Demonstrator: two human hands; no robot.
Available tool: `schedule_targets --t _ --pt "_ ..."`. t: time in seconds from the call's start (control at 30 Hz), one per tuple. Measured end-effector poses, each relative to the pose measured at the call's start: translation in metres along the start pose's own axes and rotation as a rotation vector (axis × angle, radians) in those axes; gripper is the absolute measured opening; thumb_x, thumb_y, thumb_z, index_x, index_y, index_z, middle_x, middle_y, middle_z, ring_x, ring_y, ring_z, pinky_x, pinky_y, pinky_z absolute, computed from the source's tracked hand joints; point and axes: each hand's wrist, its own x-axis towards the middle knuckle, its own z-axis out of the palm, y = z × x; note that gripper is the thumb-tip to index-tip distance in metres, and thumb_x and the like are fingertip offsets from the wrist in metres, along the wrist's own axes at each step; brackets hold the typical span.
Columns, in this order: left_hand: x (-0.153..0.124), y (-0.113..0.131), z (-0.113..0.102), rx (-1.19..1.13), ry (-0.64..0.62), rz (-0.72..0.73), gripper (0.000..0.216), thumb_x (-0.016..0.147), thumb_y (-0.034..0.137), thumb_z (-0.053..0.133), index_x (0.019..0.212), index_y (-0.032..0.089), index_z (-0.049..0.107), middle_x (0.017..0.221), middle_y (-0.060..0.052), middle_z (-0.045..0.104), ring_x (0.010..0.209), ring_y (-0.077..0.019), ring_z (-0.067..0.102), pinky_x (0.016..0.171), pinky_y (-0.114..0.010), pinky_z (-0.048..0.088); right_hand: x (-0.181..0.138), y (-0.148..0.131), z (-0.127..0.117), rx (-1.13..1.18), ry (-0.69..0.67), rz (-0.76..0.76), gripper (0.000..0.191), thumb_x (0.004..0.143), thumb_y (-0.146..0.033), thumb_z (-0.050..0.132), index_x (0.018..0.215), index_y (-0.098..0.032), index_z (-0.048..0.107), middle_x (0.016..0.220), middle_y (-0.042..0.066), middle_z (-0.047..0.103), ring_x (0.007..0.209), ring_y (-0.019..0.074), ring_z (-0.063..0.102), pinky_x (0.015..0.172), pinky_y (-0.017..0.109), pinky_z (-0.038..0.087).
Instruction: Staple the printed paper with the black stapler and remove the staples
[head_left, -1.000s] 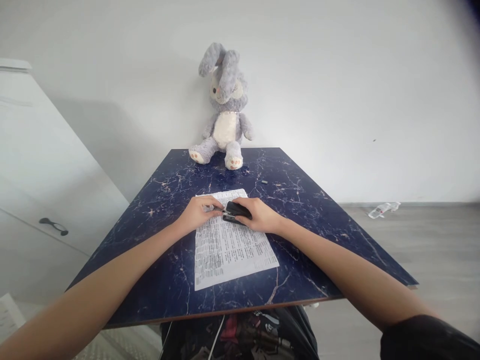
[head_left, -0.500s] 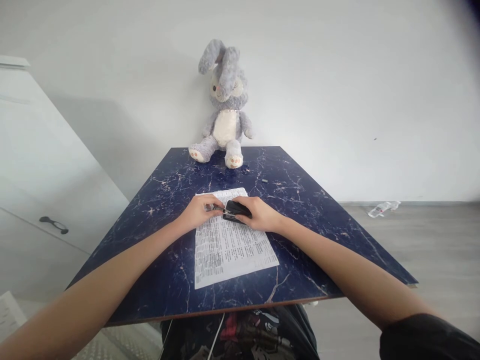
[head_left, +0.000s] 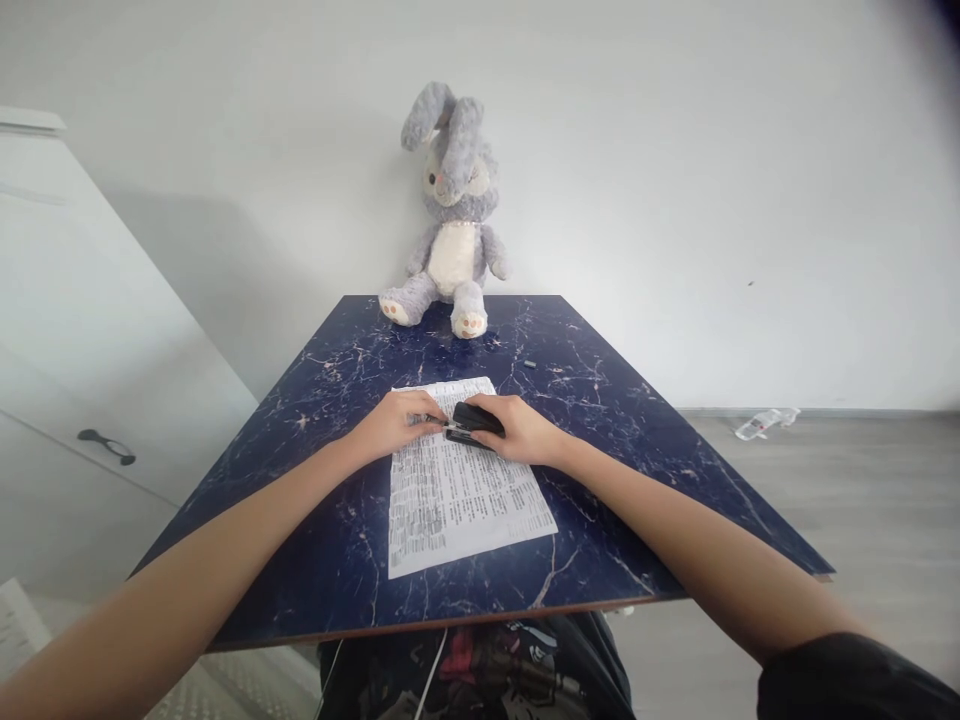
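Note:
A printed sheet of paper [head_left: 457, 490] lies on a dark blue marbled table [head_left: 337, 540]. My right hand [head_left: 517, 430] is closed around a black stapler [head_left: 474, 420] resting on the upper part of the sheet. My left hand [head_left: 394, 422] is curled beside it, its fingertips pinched at the stapler's metal front end, pressing on the paper. What those fingertips pinch is too small to make out.
A grey plush rabbit [head_left: 454, 220] sits at the table's far edge against the white wall. A small dark object [head_left: 529, 364] lies on the table behind the paper. A white cabinet with a black handle [head_left: 105, 447] stands left. A plastic bottle [head_left: 765, 422] lies on the floor right.
Both hands stay on the stapler and paper; only the left fingertips shift slightly at the stapler's front. The view wobbles a little.

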Motion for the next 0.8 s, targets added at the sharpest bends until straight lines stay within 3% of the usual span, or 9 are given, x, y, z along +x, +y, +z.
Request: schedule_targets --t 0.1,0.23,0.4,0.6,0.8 --pt "-0.006 -0.008 -0.012 -0.032 -0.078 0.03 0.017 0.097 0.033 0.071 0.108 0.028 0.083 0.11 -0.005 0.081 0.103 -0.0221 0.076 0.097 -0.037 0.059 0.0 0.003 -0.002 0.031 -0.003 0.0 0.027 0.095 -0.022 0.067 0.121 -0.018 0.064 0.105 0.007 0.075 0.089 0.0212 0.068 0.079 0.032 0.048" --pt "-0.009 -0.011 -0.013 -0.088 -0.08 -0.026 0.016 0.096 0.028 0.071 0.106 0.027 0.083 0.108 -0.004 0.082 0.1 -0.0215 0.077 0.095 -0.035 0.06 -0.002 0.004 -0.004 0.079 0.021 -0.057 0.03 0.096 -0.024 0.069 0.125 -0.019 0.066 0.112 0.009 0.076 0.096 0.0232 0.07 0.084 0.035 0.05" --pt "-0.003 0.014 0.008 -0.1 0.026 -0.025 0.013 0.091 0.018 0.072 0.103 0.021 0.075 0.097 -0.003 0.079 0.085 -0.0183 0.073 0.085 -0.033 0.058 -0.003 -0.006 -0.005 0.165 0.082 -0.186 0.031 0.098 -0.03 0.069 0.126 -0.019 0.07 0.104 0.009 0.075 0.093 0.0236 0.067 0.084 0.038 0.052" --pt "0.0 0.035 0.018 -0.097 0.031 -0.059 0.016 0.085 0.01 0.072 0.092 0.021 0.063 0.092 0.0 0.072 0.081 -0.0167 0.068 0.081 -0.033 0.053 -0.004 -0.011 -0.001 0.16 0.02 -0.232 0.034 0.098 -0.033 0.069 0.129 -0.021 0.07 0.098 0.008 0.074 0.089 0.0233 0.066 0.085 0.04 0.053" --pt "-0.001 0.02 0.011 -0.03 -0.02 -0.075 0.017 0.084 0.024 0.079 0.096 0.022 0.066 0.095 -0.001 0.073 0.089 -0.0208 0.068 0.083 -0.035 0.053 0.001 -0.012 0.001 0.149 -0.011 -0.148 0.031 0.096 -0.031 0.072 0.126 -0.021 0.072 0.106 0.008 0.077 0.093 0.023 0.069 0.087 0.038 0.052"
